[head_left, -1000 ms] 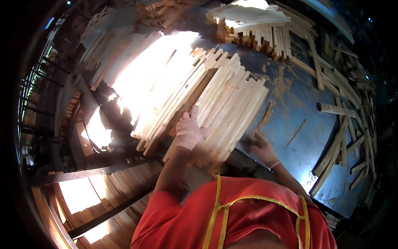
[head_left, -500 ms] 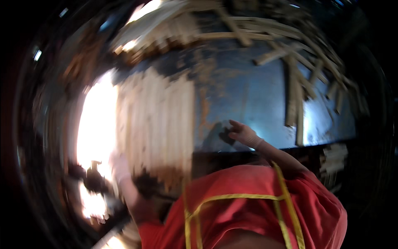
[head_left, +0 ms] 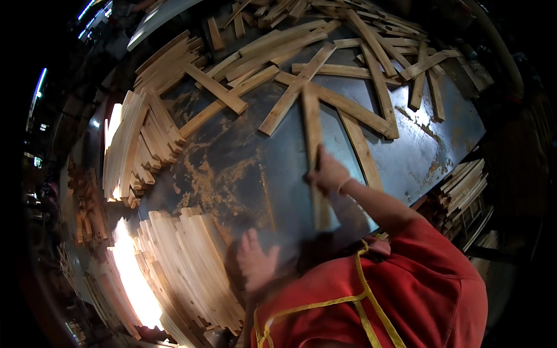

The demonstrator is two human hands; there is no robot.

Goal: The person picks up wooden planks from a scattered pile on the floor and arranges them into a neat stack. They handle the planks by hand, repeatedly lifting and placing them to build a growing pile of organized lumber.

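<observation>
My right hand (head_left: 331,171) is closed round the middle of a long wooden slat (head_left: 312,119), which points away from me over the metal tabletop (head_left: 278,162). The slat's near end is slightly blurred. My left hand (head_left: 256,260) is open with its fingers apart and holds nothing. It is just right of a tight row of pale slats (head_left: 194,255) laid side by side at the near left. Another slat (head_left: 357,145) lies at an angle to the right of the held one.
Loose slats (head_left: 348,69) lie crossed over the far and right part of the tabletop. A stacked bundle of slats (head_left: 139,139) stands at the far left. Sawdust (head_left: 203,180) covers patches of the metal. More slats (head_left: 461,185) are piled beyond the right edge.
My right hand, held over bare metal before, now grips a slat. My left hand has moved from the row's left side to its right. The view has turned toward the loose slats.
</observation>
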